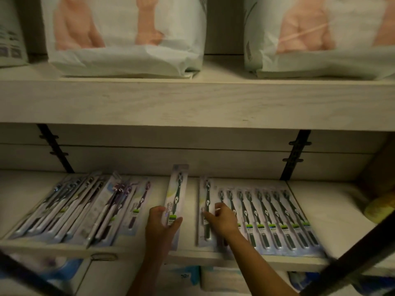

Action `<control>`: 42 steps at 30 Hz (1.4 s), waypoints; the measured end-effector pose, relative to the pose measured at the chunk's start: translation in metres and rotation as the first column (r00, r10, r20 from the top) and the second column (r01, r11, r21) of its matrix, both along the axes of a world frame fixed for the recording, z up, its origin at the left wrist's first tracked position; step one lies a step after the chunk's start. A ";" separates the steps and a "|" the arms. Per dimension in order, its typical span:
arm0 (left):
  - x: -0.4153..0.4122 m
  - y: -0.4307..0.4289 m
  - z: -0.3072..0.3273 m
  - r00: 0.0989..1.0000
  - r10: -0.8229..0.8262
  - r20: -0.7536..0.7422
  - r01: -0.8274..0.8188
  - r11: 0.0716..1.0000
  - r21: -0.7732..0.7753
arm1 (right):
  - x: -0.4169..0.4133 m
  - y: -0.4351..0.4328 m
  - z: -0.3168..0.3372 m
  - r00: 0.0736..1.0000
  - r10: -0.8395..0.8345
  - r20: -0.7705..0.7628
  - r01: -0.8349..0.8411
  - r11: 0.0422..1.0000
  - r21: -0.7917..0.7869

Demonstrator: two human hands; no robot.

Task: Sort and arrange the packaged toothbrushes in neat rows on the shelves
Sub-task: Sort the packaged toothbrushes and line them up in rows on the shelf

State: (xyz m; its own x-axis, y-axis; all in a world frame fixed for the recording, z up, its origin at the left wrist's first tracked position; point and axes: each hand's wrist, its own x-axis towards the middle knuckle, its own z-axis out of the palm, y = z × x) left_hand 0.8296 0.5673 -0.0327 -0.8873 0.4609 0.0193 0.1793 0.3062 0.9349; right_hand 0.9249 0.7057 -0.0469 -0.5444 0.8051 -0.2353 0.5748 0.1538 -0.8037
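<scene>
Left hand (160,226) gripping one pack (177,189), right hand (223,220) pinching second pack (204,191)

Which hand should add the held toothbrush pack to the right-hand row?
Left. The left hand grips that pack, just beside the row, whose end pack the right hand is busy holding.

Upper bags (126,39): tops cropped by frame edge.
Yellow object (379,207): blurred, cannot identify.
Left toothbrush packs (64,210): smeared, print unreadable.

Pale shelf (320,212) carries a jumbled toothbrush pile (70,210) and a neat toothbrush row (275,221).
</scene>
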 end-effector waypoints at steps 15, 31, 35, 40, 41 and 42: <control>-0.006 0.002 0.000 0.998 -0.020 0.055 0.019 1.000 0.023 | -0.004 0.001 -0.006 0.824 0.047 0.565 -0.333 0.847 0.415; -0.011 -0.013 -0.002 0.977 -0.185 0.104 0.172 0.977 0.125 | -0.023 -0.088 0.011 0.931 -0.017 -0.364 -0.087 0.960 -0.268; -0.026 -0.029 -0.002 0.928 -0.348 0.133 0.329 0.933 0.145 | -0.043 -0.091 0.008 0.949 -0.078 -0.306 0.030 0.987 -0.160; -0.063 -0.047 -0.007 0.910 -0.368 0.190 0.353 0.929 0.109 | -0.044 -0.065 0.010 0.998 -0.041 -0.057 0.042 0.999 0.005; -0.071 -0.050 -0.007 0.911 -0.359 0.202 0.339 0.932 0.128 | -0.042 -0.057 0.007 0.999 -0.041 0.026 0.040 0.999 0.031; -0.076 -0.053 -0.005 0.909 -0.359 0.213 0.335 0.932 0.140 | -0.040 -0.050 0.003 0.993 -0.041 0.110 0.034 0.998 0.057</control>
State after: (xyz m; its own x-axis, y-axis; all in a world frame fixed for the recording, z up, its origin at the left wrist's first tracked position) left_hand 0.7532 0.5144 -0.0378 -0.6570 0.7465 -0.1057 0.0330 0.1686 0.9851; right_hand 0.8848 0.6556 -0.0443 -0.4866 0.8379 -0.2473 0.6663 0.1728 -0.7254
